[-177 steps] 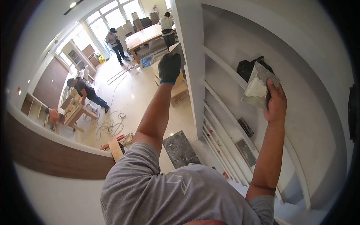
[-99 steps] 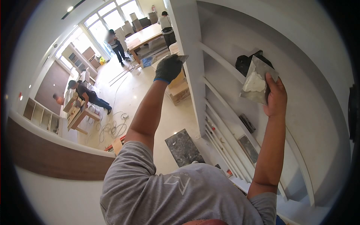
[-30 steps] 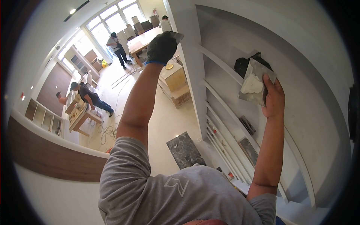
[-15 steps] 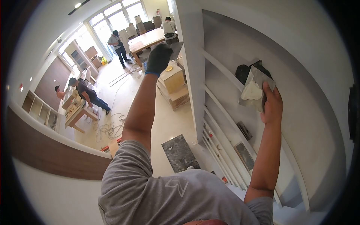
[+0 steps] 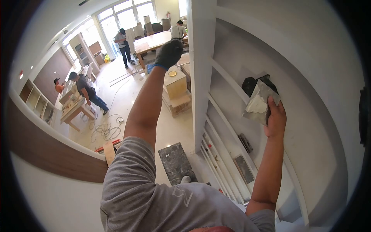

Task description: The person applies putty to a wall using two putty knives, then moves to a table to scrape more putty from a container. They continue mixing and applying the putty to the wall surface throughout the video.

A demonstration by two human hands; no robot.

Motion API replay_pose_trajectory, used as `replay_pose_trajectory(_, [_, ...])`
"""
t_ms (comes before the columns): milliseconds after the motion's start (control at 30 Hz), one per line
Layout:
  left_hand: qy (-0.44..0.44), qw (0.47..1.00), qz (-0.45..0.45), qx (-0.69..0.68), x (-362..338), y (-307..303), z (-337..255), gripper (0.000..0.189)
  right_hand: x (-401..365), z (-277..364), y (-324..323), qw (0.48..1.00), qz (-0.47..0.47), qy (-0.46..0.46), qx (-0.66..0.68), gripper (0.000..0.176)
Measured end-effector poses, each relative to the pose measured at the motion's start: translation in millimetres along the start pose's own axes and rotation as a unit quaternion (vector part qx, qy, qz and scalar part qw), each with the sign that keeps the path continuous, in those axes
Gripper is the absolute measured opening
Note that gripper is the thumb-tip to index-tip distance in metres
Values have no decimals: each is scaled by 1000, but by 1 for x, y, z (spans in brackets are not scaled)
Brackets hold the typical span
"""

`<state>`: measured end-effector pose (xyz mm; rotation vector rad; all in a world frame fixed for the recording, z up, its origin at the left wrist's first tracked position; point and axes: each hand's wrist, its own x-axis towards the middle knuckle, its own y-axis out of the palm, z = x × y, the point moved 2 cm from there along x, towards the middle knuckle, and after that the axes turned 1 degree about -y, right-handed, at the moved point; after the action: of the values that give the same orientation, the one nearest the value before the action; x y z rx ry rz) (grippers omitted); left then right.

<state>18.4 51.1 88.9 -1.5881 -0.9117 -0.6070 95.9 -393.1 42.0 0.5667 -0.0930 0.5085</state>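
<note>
White filler (image 5: 257, 108) rides a metal plate (image 5: 266, 94) gripped by the right hand (image 5: 275, 120) fingers; best held level while the gloved left hand (image 5: 170, 52), fingers curled shut, works at the upright (image 5: 198, 81).

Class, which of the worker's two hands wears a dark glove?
The left hand; the right hand is bare and holds a metal plate with white filler.

black glove (image 5: 170, 53), white filler (image 5: 257, 107), white shelving (image 5: 201, 69)

A smeared grey metal plate (image 5: 266, 91), tilted and raised high, carries a white putty lump (image 5: 256, 109).
</note>
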Motion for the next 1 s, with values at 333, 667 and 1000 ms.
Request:
replay_pose_trajectory(333, [28, 989, -144, -30, 81, -76, -32, 13, 0, -3, -2, 999, 8, -26, -25, 41])
replay_pose_trajectory(667, [-238, 818, -11, -524, -157, -34, -65, 31, -3, -1, -8, 999, -17, -23, -43, 43])
replay_pose_trajectory(1000, [-315, 738, 597, -4, -561, 9, -15, 39, -5, 0, -21, 991, -19, -71, -110, 41])
